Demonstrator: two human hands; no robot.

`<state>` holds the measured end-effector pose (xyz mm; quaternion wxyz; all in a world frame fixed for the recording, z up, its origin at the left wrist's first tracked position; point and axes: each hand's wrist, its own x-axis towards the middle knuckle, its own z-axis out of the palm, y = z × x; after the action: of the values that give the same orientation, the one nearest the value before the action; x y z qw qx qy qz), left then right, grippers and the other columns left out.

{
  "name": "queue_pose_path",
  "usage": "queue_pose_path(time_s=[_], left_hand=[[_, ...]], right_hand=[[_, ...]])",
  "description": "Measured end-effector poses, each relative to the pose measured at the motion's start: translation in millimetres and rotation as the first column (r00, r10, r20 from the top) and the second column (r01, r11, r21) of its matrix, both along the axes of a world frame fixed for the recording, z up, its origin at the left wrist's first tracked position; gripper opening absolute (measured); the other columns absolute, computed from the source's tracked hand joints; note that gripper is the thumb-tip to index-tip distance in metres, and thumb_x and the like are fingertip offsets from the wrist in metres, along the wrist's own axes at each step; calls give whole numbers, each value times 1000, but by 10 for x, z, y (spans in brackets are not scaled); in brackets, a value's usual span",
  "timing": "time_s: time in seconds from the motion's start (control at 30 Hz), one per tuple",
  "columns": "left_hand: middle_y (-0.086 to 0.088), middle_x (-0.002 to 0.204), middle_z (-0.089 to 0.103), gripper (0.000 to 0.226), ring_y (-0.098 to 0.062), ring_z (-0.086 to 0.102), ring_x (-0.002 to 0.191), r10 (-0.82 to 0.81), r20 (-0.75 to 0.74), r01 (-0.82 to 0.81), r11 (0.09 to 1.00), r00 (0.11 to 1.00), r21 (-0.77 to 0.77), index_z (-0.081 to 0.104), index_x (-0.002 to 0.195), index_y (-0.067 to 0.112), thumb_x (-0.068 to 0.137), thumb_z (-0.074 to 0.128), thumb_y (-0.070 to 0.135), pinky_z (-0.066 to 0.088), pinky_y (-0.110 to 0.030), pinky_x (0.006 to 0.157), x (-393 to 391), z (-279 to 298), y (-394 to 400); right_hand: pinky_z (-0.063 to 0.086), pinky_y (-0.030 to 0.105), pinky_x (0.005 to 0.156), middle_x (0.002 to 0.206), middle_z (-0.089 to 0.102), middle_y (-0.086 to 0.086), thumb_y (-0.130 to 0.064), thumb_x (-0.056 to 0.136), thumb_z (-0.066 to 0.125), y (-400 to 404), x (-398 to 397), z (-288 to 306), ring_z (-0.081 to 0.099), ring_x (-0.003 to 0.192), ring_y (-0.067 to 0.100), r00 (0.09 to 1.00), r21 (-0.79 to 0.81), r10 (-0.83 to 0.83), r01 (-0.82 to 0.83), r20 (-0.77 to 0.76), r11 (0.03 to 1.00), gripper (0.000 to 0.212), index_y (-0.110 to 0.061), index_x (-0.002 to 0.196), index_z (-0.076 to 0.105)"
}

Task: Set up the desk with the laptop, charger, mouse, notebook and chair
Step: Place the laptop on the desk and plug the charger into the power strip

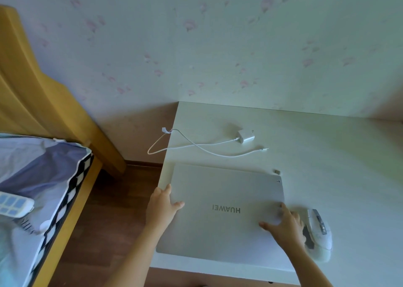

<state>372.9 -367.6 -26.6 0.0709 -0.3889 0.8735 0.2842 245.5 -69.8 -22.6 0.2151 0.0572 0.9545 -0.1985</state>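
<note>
head view, left to right: at the far left a bed point(32, 177) with a yellow wooden headboard point(43, 94), blue-grey bedding edged in a black-and-white check, and on it a white remote point(13, 205) with pale blue buttons. between bed and desk, dark wood floor point(104, 221). the white desk point(327, 155) stands against floral wallpaper point(218, 35). your left hand point(162, 203) grips the closed laptop point(220, 212) at its left edge, thumb on top of the lid, the other fingers curled at or under the edge and mostly hidden. the laptop lies flat on the near left part of the desk, silver lid up, logo reading upside down to you, its left side at the desk's left edge. behind it, the white charger point(246, 136) sits on the desk well apart from the laptop; its cable point(185, 143) loops off the left edge of the desk and comes back, the free plug end lying near the brick. a small pale object point(277, 172) lies just beside the laptop's far right corner; too small to tell what it is. your right hand point(283, 223) rests on the lid near its right edge, fingers spread wide and fairly straight, thumb pointing left. just right of that hand, the white mouse point(319, 234) lies on the desk, close beside the laptop's right side; you cannot tell whether the hand touches it.
</note>
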Motion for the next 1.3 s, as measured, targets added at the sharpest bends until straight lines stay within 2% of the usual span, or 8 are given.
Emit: queue_pose_path(time_s=[0.17,0.33,0.43,0.6,0.8,0.93,1.17,1.3], left_hand=[[-7,130,45,80,-23,43,124,-38,26,41,992,999,-122,36,144,13,81,63,56,48,-34,84,-30,-12,65],[-6,126,51,75,-24,49,116,-82,120,111,958,989,-264,47,132,15,76,65,60,42,-32,85,-122,84,72],[-4,134,46,83,-25,43,122,-124,99,149,939,987,-310,36,140,19,73,71,54,39,-33,90,-284,163,92],[-4,142,39,76,-24,36,129,-273,-107,230,925,956,-303,27,146,19,84,64,45,35,-35,98,-917,265,295],[-12,138,43,78,-31,43,123,-374,-233,330,921,898,-206,15,151,16,90,55,45,37,-40,98,-2033,362,498],[-15,135,46,76,-33,48,117,-521,-130,472,835,844,-282,6,152,20,94,46,49,40,-40,95,-2701,247,549],[-16,140,44,74,-35,48,120,-577,50,563,770,815,-299,19,149,17,92,48,52,39,-43,95,-3195,-63,635],[-17,121,56,64,-34,59,101,-566,72,547,744,821,-383,35,143,11,91,55,42,47,-41,76,-3196,-133,638]], right_hand=[[38,51,97,144,31,9,-43,70,76,-65,48,-6,31,127,34,999,31,35,-34,-17,999,86,-28,141,30],[26,53,109,157,0,12,-40,78,70,-205,58,-29,9,141,34,995,9,103,-103,-3,995,85,-27,146,21],[20,55,111,158,-6,10,-45,77,69,-253,-17,23,1,144,30,986,59,165,-165,3,985,87,-28,146,19],[18,53,113,158,7,3,-43,81,64,-358,-297,129,2,145,22,953,76,298,-294,-47,953,77,-28,145,24],[31,44,106,143,42,-3,-31,83,59,-627,-913,162,32,133,20,967,-111,228,-241,-113,964,55,-27,136,42],[32,44,104,144,41,-3,-30,86,54,-842,-1357,102,34,131,20,972,-113,212,-223,-100,968,56,-28,139,37],[36,41,92,130,42,5,-42,92,44,-1087,-1762,-41,42,118,24,969,70,230,-224,-87,972,48,-29,137,36],[38,39,85,120,44,6,-43,91,45,-1141,-1822,-149,47,107,25,965,101,212,-198,-156,975,38,-24,123,48]])
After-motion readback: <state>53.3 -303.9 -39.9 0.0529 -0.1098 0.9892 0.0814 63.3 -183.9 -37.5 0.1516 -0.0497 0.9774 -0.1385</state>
